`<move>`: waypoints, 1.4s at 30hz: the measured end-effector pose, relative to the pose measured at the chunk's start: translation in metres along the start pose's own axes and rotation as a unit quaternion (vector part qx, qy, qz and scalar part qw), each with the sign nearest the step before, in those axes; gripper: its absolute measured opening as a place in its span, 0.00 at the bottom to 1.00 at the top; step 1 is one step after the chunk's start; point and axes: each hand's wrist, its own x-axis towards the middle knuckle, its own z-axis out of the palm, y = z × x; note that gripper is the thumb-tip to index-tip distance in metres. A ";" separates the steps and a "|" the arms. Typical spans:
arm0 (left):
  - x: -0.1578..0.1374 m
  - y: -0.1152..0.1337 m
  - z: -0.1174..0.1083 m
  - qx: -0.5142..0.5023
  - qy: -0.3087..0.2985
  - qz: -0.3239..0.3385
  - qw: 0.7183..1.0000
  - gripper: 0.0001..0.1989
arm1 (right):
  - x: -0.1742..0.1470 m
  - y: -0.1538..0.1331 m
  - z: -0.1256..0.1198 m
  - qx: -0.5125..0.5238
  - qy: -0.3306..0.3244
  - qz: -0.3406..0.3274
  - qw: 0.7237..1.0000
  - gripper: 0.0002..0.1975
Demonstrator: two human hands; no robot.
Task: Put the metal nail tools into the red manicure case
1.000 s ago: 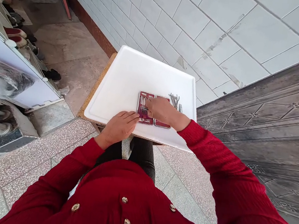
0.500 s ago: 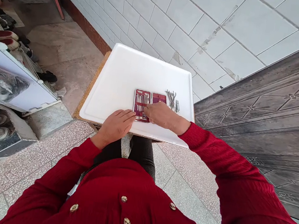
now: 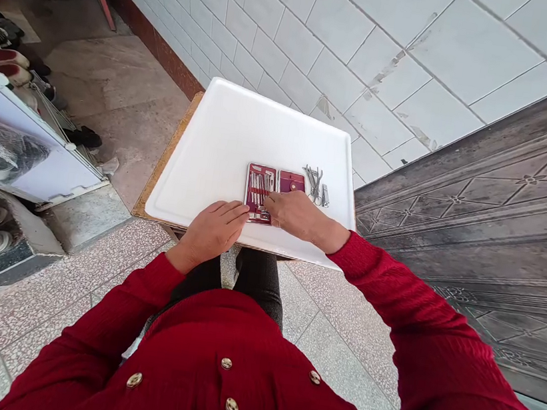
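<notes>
A manicure case (image 3: 262, 175) with a dark red lining lies unfolded on a white tray (image 3: 244, 120). Several slim metal manicure tools (image 3: 257, 188) sit under a red strap in its left half. My left hand (image 3: 217, 228) rests at the case's lower left corner, fingers stretched out and fingertips touching the edge; its thumb is hidden. Over the case's middle, my right hand (image 3: 297, 213) is closed with its fingertips down among the tools. What it pinches, if anything, is hidden. Right of the case lie metal nippers and scissors (image 3: 313, 182) and a nail clipper (image 3: 325, 195).
The tray lies on a wooden-edged board (image 3: 162, 163) in front of my legs. A white tiled wall (image 3: 295, 40) rises behind it. A grey patterned door (image 3: 480, 205) stands at right; a shoe rack (image 3: 26, 125) is at left.
My right hand has shifted very slightly to the right and down over the case. The left hand keeps its place, and the view has tilted a little.
</notes>
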 end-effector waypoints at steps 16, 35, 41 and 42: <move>0.000 0.000 0.000 0.009 0.002 -0.007 1.000 0.17 | 0.001 -0.006 0.022 0.182 0.120 0.036 0.975 0.13; 0.008 -0.007 -0.005 0.029 0.014 0.015 0.999 0.16 | 0.002 -0.034 0.066 0.258 0.279 0.109 0.918 0.13; 0.013 -0.014 -0.004 0.038 0.008 0.032 0.999 0.14 | 0.006 -0.033 0.066 0.213 0.293 0.100 0.927 0.15; 0.014 -0.014 -0.005 0.038 0.006 0.034 0.999 0.15 | 0.007 -0.033 0.067 0.209 0.298 0.099 0.926 0.15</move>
